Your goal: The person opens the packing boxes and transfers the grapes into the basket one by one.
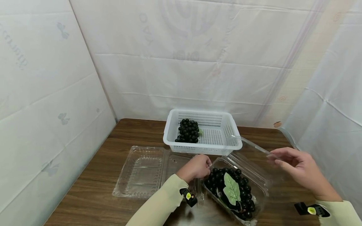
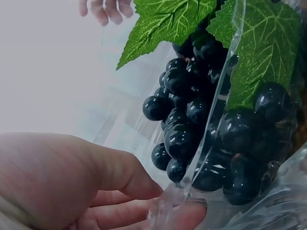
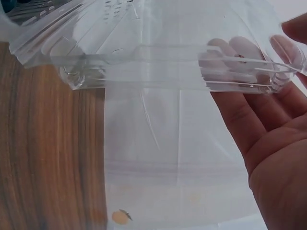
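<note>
A clear plastic clamshell box (image 1: 261, 201) sits tilted at the front right, holding a bunch of dark grapes (image 1: 216, 179) topped with a green leaf (image 1: 232, 189). My left hand (image 1: 198, 166) pinches the box's rim at its back left corner; in the left wrist view the thumb (image 2: 127, 175) lies on one side of the plastic and the fingers on the other. On the right, my right hand (image 1: 297, 169) holds the edge of the raised clear lid (image 3: 153, 52), its fingers (image 3: 240, 112) showing through the plastic.
Behind the box stands a white perforated basket (image 1: 169, 138) with another bunch of dark grapes (image 1: 188, 131) in its left part. A second clear clamshell box (image 1: 141, 172) lies open on the wooden table (image 1: 93, 182) at left. White sheeting (image 1: 175, 78) hangs around the back and sides.
</note>
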Demonstrator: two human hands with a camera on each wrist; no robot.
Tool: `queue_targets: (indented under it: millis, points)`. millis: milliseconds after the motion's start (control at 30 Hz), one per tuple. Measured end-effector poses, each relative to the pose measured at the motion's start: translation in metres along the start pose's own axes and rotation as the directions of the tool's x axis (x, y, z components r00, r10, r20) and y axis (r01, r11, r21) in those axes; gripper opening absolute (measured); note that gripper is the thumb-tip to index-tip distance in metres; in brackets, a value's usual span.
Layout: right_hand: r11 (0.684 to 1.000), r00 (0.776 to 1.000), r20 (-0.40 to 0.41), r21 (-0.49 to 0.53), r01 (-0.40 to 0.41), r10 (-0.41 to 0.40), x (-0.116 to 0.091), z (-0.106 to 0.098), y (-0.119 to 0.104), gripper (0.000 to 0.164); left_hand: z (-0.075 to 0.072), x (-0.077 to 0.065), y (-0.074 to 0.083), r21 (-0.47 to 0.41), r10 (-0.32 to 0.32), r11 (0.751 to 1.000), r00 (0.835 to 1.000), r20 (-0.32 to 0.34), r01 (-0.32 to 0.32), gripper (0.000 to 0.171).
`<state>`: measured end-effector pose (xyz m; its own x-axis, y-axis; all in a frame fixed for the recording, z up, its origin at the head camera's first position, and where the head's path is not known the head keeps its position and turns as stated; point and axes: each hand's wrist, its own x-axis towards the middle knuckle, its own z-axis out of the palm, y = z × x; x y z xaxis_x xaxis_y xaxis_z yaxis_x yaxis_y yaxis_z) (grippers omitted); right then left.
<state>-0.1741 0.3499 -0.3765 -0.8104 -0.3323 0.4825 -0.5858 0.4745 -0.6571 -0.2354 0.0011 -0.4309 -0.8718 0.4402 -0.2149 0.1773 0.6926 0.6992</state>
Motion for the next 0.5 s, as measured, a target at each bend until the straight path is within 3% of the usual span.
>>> queue_targets:
  millis: [333,500]
  points:
    - [0.972,0.993,-0.114,0.234,0.009,0.018,-0.021,-0.001,0.003,0.024,-0.001,0.019,0.008,0.19,0.062,0.98,0.998,-0.027,-0.056,0.023]
    - [0.958,0.981,-0.18,0.285,-0.016,0.07,-0.031,0.002,-0.002,0.018,-0.004,0.03,0.011,0.232,0.105,0.968,0.994,-0.03,-0.096,0.024]
